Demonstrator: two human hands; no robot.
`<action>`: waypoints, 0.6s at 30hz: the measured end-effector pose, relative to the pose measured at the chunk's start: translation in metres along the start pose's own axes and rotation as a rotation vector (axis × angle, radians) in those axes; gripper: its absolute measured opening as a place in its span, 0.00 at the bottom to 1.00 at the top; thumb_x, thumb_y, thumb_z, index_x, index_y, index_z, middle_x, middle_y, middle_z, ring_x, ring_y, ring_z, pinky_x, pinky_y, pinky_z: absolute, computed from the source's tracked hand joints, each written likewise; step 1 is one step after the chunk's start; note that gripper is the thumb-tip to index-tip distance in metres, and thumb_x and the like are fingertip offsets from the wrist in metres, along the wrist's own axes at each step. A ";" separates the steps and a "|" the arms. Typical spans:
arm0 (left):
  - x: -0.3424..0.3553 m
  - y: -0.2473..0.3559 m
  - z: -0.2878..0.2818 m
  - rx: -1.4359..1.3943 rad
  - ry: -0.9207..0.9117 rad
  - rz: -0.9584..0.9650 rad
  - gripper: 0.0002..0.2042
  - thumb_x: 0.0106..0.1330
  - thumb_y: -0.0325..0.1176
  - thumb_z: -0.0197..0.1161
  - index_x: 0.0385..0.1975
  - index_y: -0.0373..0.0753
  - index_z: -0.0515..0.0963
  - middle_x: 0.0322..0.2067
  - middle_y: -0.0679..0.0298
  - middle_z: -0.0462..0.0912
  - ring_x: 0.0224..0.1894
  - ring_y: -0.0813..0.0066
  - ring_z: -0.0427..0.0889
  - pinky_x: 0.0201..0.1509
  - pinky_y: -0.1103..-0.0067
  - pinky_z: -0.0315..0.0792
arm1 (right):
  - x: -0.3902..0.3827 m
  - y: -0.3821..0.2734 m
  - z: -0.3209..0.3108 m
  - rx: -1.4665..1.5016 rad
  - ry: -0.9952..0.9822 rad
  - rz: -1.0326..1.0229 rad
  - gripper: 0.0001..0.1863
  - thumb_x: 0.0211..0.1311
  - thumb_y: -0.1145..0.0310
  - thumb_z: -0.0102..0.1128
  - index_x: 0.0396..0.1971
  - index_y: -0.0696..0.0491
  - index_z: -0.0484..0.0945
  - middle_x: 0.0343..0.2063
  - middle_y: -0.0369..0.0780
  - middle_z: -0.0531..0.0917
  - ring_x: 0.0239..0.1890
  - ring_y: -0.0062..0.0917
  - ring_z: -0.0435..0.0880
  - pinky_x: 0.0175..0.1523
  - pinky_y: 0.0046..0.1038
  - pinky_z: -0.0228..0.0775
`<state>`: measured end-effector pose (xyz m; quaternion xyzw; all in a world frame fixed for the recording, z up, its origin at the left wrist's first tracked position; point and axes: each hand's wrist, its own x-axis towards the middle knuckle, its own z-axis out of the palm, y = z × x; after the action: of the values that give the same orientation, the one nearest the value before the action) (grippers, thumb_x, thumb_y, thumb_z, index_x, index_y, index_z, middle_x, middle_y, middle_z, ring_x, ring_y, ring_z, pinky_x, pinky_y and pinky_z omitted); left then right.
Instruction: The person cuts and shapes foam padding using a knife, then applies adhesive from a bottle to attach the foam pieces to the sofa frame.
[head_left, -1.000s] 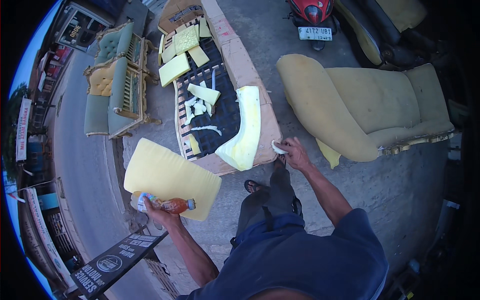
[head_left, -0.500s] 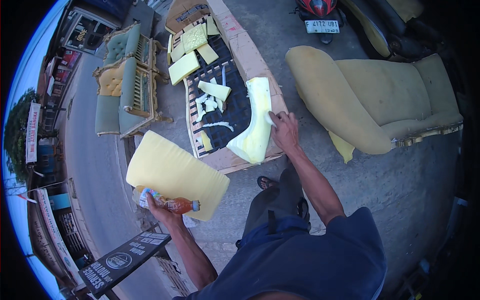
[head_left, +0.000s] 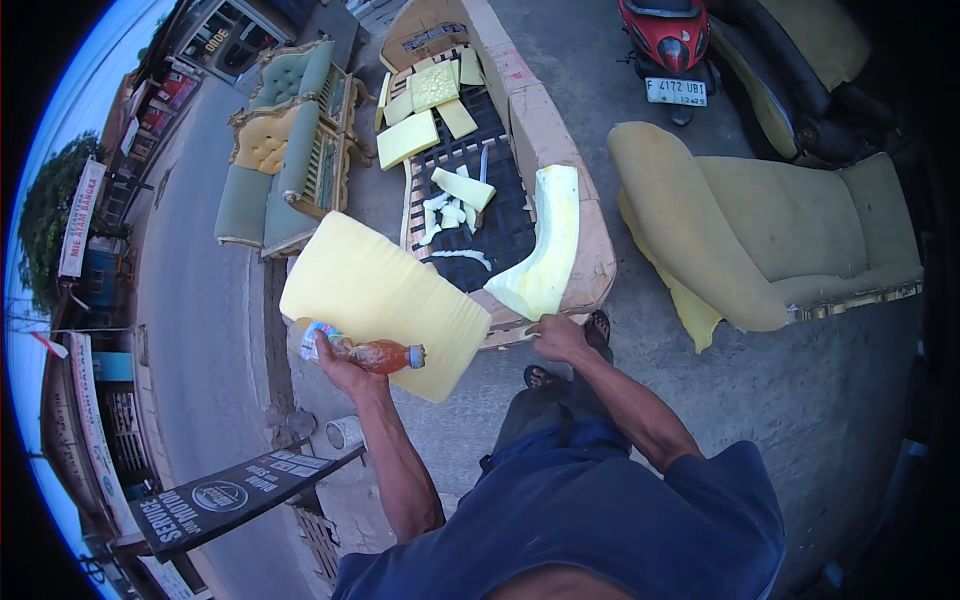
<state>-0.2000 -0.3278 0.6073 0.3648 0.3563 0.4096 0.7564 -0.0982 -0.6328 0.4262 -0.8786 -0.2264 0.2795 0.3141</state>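
Observation:
In my left hand (head_left: 345, 370) is a clear plastic bottle (head_left: 388, 356) of orange-brown liquid with a capped end, lying on its side. The bottle is in front of a large pale yellow foam sheet (head_left: 390, 290); whether my fingers also grip the sheet is hidden. My right hand (head_left: 560, 338) is closed at the near end of the sofa frame (head_left: 592, 230), just below a curved foam piece (head_left: 552, 240) resting on the frame's corner. A small pale scrap (head_left: 531, 330) shows at its fingertips, perhaps foam.
Several foam pieces (head_left: 408, 138) and white scraps lie on the frame's black webbing (head_left: 500, 235). At right stands an olive upholstered seat (head_left: 770, 220), with a red motorbike (head_left: 668, 40) beyond. Ornate green sofas (head_left: 255, 205) line the road at left. A black sign (head_left: 235, 495) stands near my left arm.
My right hand has moved down from the curved foam's side to the frame's near end. My left hand, with the bottle, and the foam sheet have shifted slightly up and right in view.

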 end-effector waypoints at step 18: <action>-0.020 0.008 -0.018 0.207 0.311 0.309 0.26 0.75 0.45 0.63 0.61 0.29 0.72 0.51 0.56 0.82 0.48 0.65 0.86 0.51 0.66 0.82 | 0.051 -0.082 -0.107 0.876 -0.132 0.089 0.21 0.63 0.62 0.64 0.50 0.60 0.86 0.34 0.40 0.88 0.35 0.21 0.83 0.43 0.24 0.73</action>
<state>-0.2259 -0.3374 0.6101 0.4231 0.4484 0.5330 0.5796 -0.0110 -0.5915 0.5330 -0.6517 -0.0681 0.4177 0.6294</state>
